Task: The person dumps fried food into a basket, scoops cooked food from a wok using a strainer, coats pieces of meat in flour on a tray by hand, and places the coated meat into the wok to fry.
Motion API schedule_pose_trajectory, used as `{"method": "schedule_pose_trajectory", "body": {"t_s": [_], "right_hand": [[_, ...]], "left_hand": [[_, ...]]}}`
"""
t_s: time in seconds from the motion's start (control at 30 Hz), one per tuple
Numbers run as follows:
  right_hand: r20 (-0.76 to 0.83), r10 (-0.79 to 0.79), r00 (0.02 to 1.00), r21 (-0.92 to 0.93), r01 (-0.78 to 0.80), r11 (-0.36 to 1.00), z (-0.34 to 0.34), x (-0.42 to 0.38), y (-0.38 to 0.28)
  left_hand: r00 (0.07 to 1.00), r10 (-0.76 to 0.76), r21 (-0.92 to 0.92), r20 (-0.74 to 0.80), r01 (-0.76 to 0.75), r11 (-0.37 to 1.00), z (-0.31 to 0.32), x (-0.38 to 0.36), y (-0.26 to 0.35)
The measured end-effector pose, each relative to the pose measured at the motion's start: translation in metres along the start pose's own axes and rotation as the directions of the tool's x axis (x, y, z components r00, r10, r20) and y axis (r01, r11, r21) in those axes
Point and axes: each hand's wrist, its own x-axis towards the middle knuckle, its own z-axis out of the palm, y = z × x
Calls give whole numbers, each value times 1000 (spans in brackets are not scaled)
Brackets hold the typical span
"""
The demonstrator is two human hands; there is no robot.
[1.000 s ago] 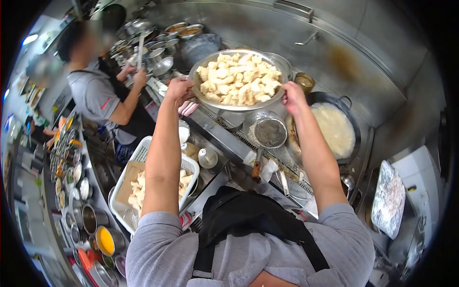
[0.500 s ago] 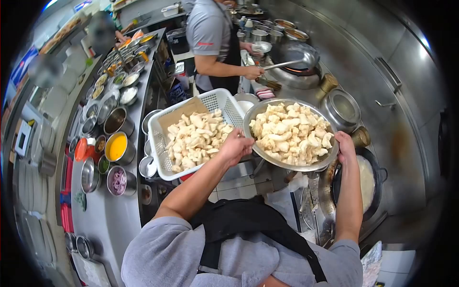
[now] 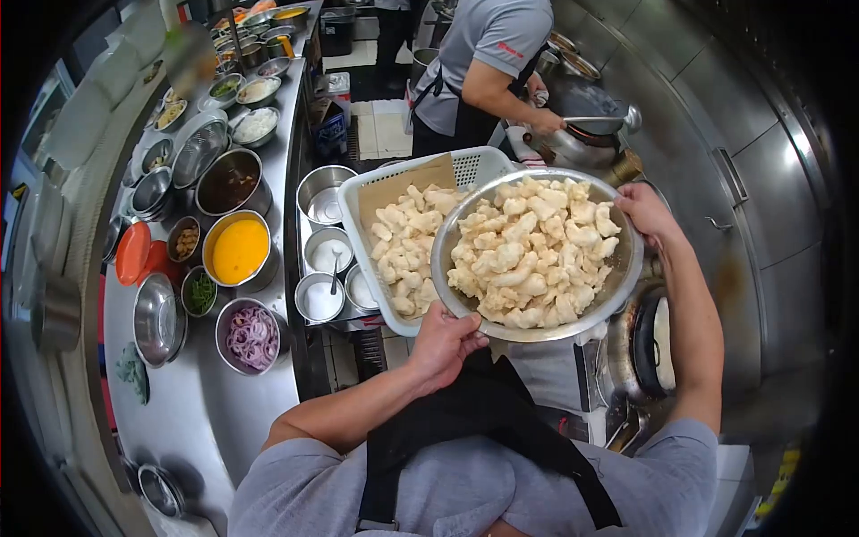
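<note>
"Holding the metal bowl (image 3: 630, 268) by its rim asks for attention," I say. "My left hand (image 3: 445, 343) is closed on the near left edge, with the thumb on top. My right hand (image 3: 646, 213) is closed on the far right edge."

"Where exactly is the bowl?"

"In front of me, above my apron (image 3: 447, 407). In my view its left side covers part of the white basket (image 3: 483, 165); whether the two are touching, I cannot tell."

"What could go wrong?"

"The pale pieces (image 3: 530, 246) are heaped in the middle. If one of my hands dips lower than the other, I think the top ones could slide over the rim."

"And your grip, is it sure?"

"Some of my fingers are hidden under the rim, so I cannot say. If the metal is greasy, my thumb could slip."

"Anything else?"

"The basket wall is near. A careless swing could knock it. Also, a co-worker (image 3: 488, 58) with a ladle (image 3: 595, 119) stands beyond the bowl; a step backward could bump it."
</note>
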Motion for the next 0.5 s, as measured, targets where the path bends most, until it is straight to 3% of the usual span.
{"method": "schedule_pose_trajectory", "body": {"t_s": [0.07,0.13,0.17,0.27,0.5], "right_hand": [[-31,-43,999,-60,41,997,3,8,-16],[-34,101,994,-154,-105,983,2,-6,-63],[-55,26,998,-289,-41,956,-5,24,-31],[-81,136,987,-356,-156,921,3,24,-31],[-92,100,991,-365,-127,922,6,7,-37]], "left_hand": [[999,-19,-3,40,19,1000,-12,3,10],[977,-143,-28,155,149,988,-24,20,3],[971,-174,-46,167,184,982,-23,20,4],[950,-212,-117,229,243,963,-39,27,0],[927,-242,-64,288,271,961,-51,28,9]]}}
